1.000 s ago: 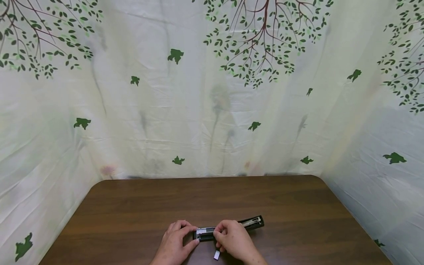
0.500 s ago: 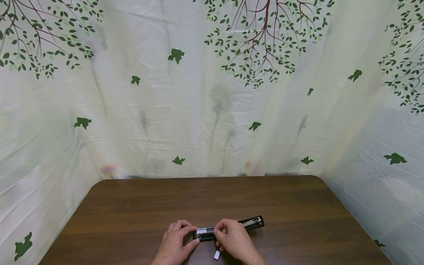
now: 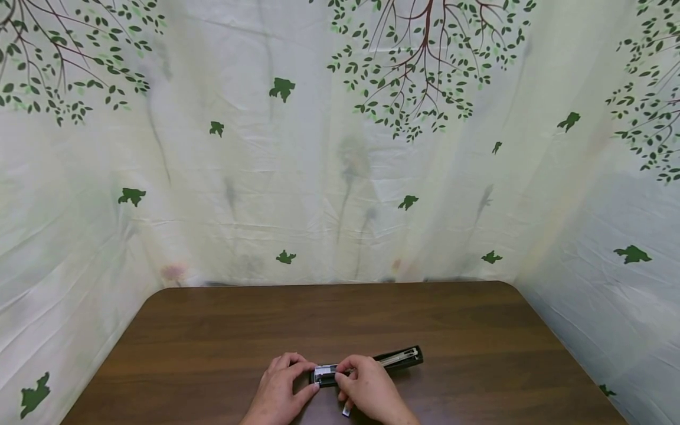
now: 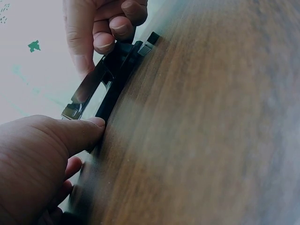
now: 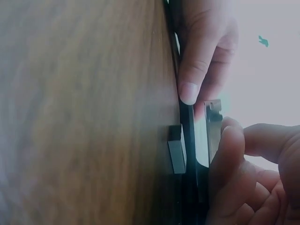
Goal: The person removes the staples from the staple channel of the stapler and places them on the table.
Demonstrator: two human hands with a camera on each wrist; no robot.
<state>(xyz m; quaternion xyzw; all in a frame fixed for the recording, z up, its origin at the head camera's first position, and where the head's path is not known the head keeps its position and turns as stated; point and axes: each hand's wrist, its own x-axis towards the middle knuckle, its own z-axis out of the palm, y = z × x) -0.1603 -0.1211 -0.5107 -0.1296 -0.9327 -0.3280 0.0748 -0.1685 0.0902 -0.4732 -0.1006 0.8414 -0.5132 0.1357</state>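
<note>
An opened black stapler (image 3: 408,358) lies across the table, its metal rail (image 4: 89,84) exposed. My left hand (image 3: 284,389) grips its left end, thumb on the near side and fingers on the far side. Over its middle is my right hand (image 3: 369,386), with thumb and index finger pinching at the rail in the right wrist view; any small piece between them is hidden. A small black and silver block (image 5: 176,150) lies beside the stapler, partly covered by my right fingers in the head view.
The brown wooden table (image 3: 212,330) has rounded far corners. Behind it and along both sides hangs a pale cloth (image 3: 319,177) printed with branches and green leaves.
My right hand has slid a little to the left along the stapler, covering more of the small block and baring more of the right half. My left hand keeps its grip.
</note>
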